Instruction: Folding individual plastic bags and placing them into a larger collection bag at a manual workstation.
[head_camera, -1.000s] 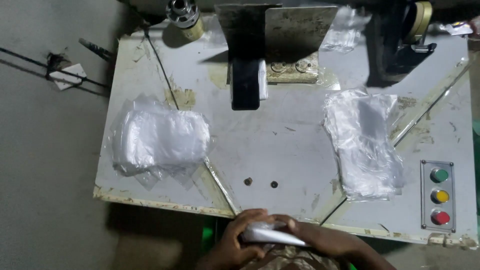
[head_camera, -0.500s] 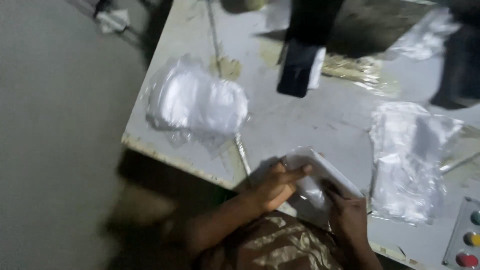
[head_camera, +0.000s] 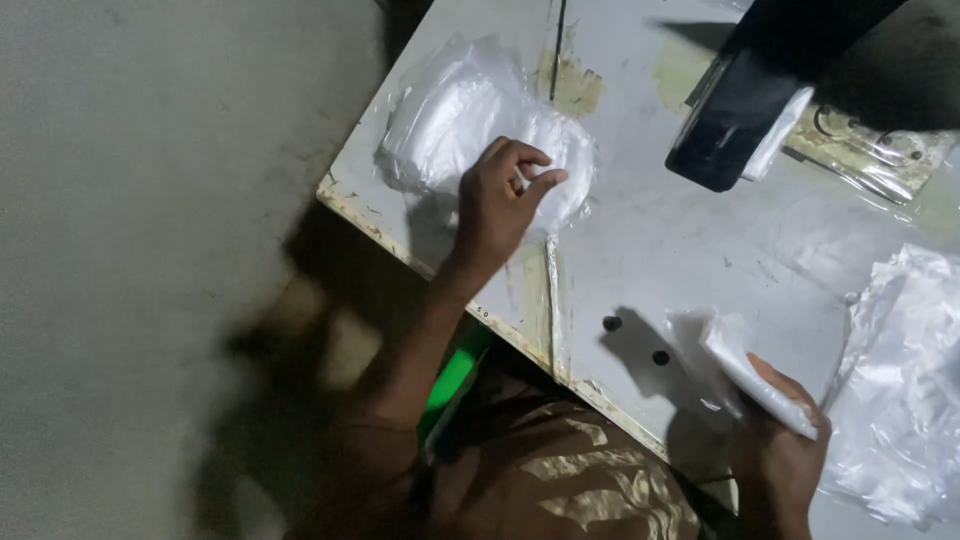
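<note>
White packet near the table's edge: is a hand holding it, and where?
Yes. The right hand holds the white packet by its lower end. The left hand only pinches at the plastic bag stack.

White table (head_camera: 700, 250), worn and stained at its edges; two small dark holes (head_camera: 612, 323) near the front edge. Black machine head (head_camera: 745, 110) above the table top. Grey floor (head_camera: 150, 250) at left.

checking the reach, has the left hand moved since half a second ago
Yes. The left hand has left the white folded piece and gone out onto the left pile of clear bags.
</note>
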